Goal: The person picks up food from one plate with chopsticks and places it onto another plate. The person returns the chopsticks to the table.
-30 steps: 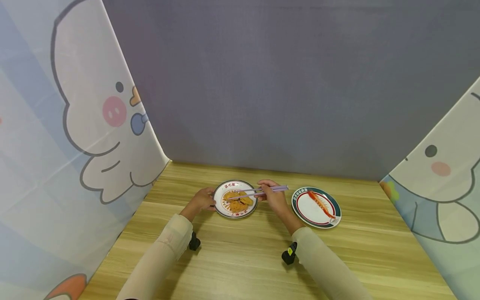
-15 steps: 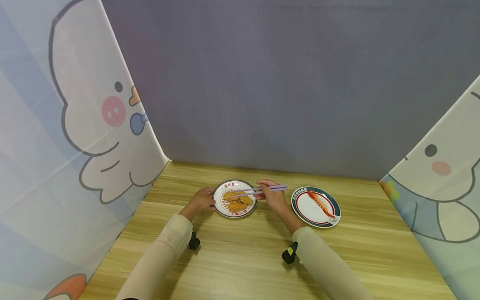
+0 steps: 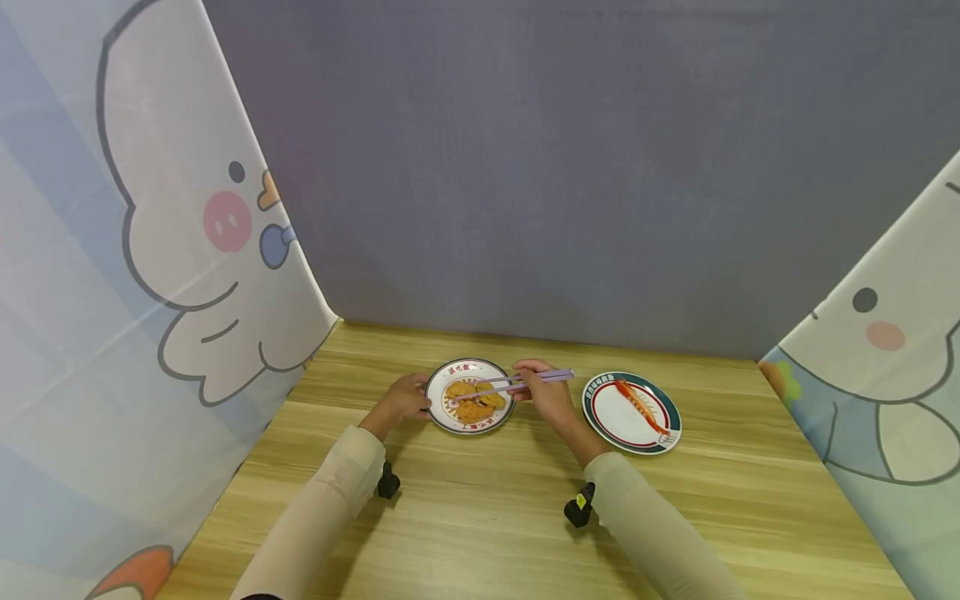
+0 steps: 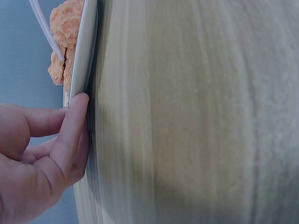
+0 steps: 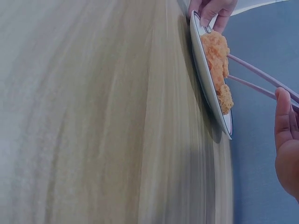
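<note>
Left grip [image 3: 405, 400] pinches white plate [image 3: 442, 415] by its near rim. On plate, right of left grip: fried pieces [image 3: 474, 412]. Right grip [image 3: 546, 396] holds purple chopsticks [image 3: 553, 377], tips spread, pointing left at fried pieces. Right of right grip, on desk [image 3: 480, 525]: green-rimmed plate [image 3: 618, 419], orange-red strip [image 3: 641, 406].

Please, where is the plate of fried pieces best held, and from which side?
Hold the plate by its left rim, probably, coming from the left: thumb above, fingers beneath, as the left hand does. The rim flares above the table, leaving finger room; fried pieces occupy the middle, and chopsticks reach from the right.
</note>
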`<state>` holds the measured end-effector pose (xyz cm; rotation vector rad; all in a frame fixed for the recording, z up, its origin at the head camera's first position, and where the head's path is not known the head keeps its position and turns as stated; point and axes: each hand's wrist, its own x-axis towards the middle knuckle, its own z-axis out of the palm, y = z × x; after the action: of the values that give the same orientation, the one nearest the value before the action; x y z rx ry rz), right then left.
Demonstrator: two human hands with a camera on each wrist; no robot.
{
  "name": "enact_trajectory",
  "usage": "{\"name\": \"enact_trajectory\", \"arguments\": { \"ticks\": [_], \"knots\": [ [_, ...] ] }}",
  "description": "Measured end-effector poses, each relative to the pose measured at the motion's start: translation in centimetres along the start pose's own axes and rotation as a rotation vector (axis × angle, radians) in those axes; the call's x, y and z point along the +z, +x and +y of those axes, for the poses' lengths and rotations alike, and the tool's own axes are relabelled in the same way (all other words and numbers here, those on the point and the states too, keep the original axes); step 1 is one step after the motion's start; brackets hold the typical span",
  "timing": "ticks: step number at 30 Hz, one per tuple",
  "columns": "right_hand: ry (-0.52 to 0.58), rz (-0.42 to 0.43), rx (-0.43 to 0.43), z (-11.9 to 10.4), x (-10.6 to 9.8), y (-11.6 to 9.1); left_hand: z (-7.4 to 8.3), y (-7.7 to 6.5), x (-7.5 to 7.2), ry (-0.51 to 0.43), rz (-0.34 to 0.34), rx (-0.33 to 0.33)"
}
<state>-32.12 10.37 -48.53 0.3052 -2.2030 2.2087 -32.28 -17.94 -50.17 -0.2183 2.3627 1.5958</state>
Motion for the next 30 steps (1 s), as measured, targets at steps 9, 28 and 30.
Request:
{"name": "enact_trajectory", "arguments": {
  "ticks": [9,28,30],
  "knots": [
    [0.039,0.013,-0.025,0.4,0.2,0.1,0.1,-0.1,0.0,0.006,0.001,-0.004],
    [0.119,0.041,-0.054,-0.3,-0.9,0.1,0.2,-0.2,0.0,-0.017,-0.004,0.003],
    [0.126,0.049,-0.052,-0.6,-1.1,-0.1,0.3,-0.3,0.0,-0.015,-0.004,0.004]
  ]
}}
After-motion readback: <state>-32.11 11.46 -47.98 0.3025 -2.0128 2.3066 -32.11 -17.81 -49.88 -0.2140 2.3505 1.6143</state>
